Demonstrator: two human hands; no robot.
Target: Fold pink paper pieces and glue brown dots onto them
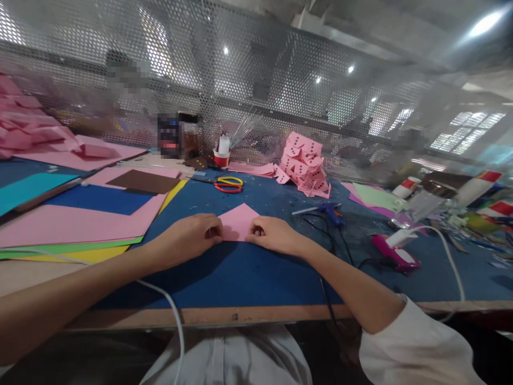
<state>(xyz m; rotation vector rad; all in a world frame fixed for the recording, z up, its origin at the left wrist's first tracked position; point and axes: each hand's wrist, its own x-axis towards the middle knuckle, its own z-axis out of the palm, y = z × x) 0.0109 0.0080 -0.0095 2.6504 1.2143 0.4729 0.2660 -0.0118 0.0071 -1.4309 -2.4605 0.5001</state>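
Observation:
A pink sheet of paper point(238, 223) lies on the blue table top, its far edges meeting in a point and its near edge straight. My left hand point(202, 231) pinches its left corner, fingers curled round the edge. At the opposite corner, my right hand point(272, 233) grips the paper the same way, thumb and fingers together. Both wrists rest low over the table. Whether the paper is folded double cannot be made out. Beyond it lie scissors point(228, 184) with red and yellow handles.
Coloured card sheets point(100, 200) are stacked at left. A blue glue gun point(331, 213) with a black cord lies right of my hands, near a magenta power strip point(396, 253). Behind stand a pile of dotted pink paper pieces point(302, 163) and a red-white cup point(221, 158). A white cable point(176, 310) crosses the front edge.

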